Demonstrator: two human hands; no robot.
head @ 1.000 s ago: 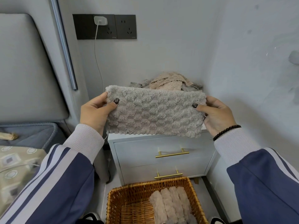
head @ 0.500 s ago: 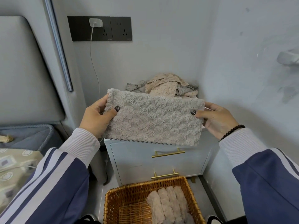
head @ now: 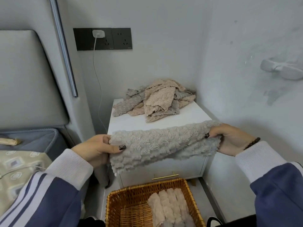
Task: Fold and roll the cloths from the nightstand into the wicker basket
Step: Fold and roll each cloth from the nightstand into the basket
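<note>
**Inspector:** Report the item in hand.

**Assistant:** A grey fleecy cloth point(head: 161, 145), folded into a long band, is stretched level in the air over the front edge of the white nightstand point(head: 193, 115). Its right end sits slightly higher than its left.

**Inspector:** Grip?

**Assistant:** The left hand point(head: 94, 149) pinches the left end, thumb on the near face and fingers curled behind. The right hand point(head: 232, 139) pinches the right end the same way, thumb on top.

**Inspector:** Remaining stock?

**Assistant:** A loose pile of cloths point(head: 157, 99), grey and beige mixed, lies unfolded at the back of the nightstand top, against the wall corner and well apart from the held cloth.

**Inspector:** Receiving container?

**Assistant:** The wicker basket point(head: 114, 202) stands on the floor just in front of the nightstand, below the hands. Four rolled cloths point(head: 168, 207) lie side by side along its right half; its left half shows bare weave.

**Inspector:** Surroundings?

**Assistant:** A dark socket panel point(head: 122, 39) on the wall carries a white charger point(head: 98, 33) whose cable hangs beside the nightstand. A padded headboard point(head: 24, 79) stands at the left.
</note>
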